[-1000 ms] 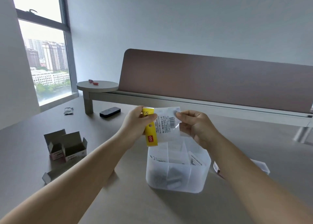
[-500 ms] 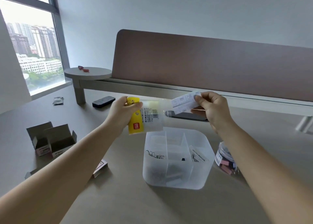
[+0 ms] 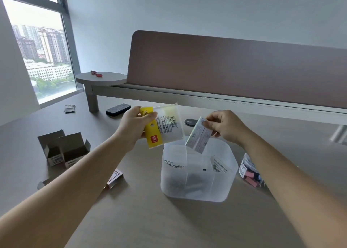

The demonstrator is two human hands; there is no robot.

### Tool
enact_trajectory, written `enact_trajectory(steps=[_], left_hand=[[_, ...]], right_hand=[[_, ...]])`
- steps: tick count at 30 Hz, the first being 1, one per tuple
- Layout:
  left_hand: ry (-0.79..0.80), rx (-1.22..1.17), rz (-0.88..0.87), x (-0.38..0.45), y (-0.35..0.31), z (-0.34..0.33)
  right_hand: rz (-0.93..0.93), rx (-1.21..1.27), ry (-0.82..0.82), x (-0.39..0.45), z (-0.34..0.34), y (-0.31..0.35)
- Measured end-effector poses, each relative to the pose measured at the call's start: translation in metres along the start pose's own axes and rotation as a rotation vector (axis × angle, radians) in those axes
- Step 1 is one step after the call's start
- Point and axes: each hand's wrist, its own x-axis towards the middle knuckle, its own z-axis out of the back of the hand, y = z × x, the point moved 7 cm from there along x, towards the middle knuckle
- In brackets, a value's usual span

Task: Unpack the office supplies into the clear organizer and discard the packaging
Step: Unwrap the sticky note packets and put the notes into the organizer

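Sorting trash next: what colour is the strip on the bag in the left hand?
Yellow with a red logo patch, head view: bag, left hand.

Yellow packet [image 3: 163, 127] bears red "deli" logo, barcode.

Emptied yellow-clear bag [image 3: 165, 127] beside tilted pad [image 3: 199, 137], above clear organizer [image 3: 197, 191].

Soft daylight pours from the window [image 3: 35, 47], overexposed at its top; away from it, the room dims, edges bowing, slightly soft.
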Motion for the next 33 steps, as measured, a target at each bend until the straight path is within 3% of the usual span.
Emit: enact_trajectory(steps=[18,21,25,27,33], left_hand=[[0.052,0.037,0.019,0.0,0.003,-0.005],[0.057,0.052,0.021,0.001,0.001,-0.009],[0.006,0.035,0.011,-0.002,-0.004,-0.013],[-0.026,0.02,0.001,-0.003,-0.007,-0.016],[-0.034,-0.013,-0.006,-0.012,-0.014,-0.024]], right_hand=[[0.008,-0.342,0.239,0.002,-0.039,-0.001],[0.011,-0.271,0.179,0.001,-0.031,-0.002],[0.12,0.054,-0.054,-0.009,-0.003,0.02],[0.191,0.122,-0.095,-0.015,0.0,0.034],[0.223,-0.089,-0.085,-0.019,-0.012,0.038]])
